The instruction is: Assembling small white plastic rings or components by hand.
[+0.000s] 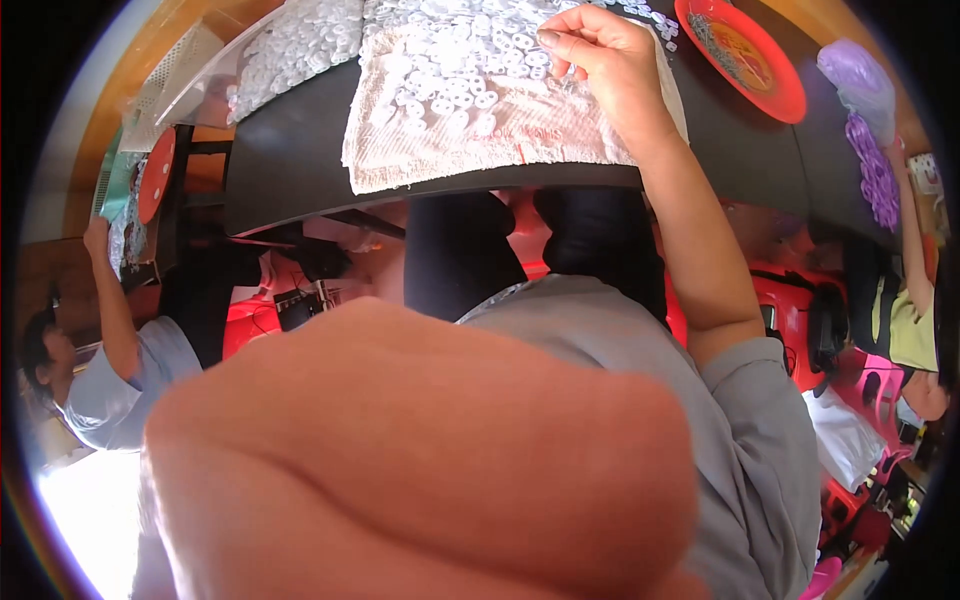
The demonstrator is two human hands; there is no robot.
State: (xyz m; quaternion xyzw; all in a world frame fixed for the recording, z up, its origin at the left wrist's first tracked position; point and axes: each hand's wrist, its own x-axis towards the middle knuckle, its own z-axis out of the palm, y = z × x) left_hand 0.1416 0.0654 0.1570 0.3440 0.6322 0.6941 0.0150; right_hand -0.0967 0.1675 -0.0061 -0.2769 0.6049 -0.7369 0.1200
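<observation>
My right hand (610, 55) is over the far right part of a white towel (430, 165), its thumb and fingers curled together. Whatever lies between the fingertips is too small to make out. Many small white plastic pieces with holes (455, 95) are spread across the towel beside that hand. Very near the camera, a large blurred shape, apparently my left hand or forearm (430, 440), fills the lower middle. Its fingers do not show, so I cannot see whether it holds anything.
The towel covers part of a dark table (290, 160). A heap of white pieces (300, 55) is at the far left. A red plate (745, 55) with small metal parts is at the far right, near a purple chain (873, 175). People sit on both sides.
</observation>
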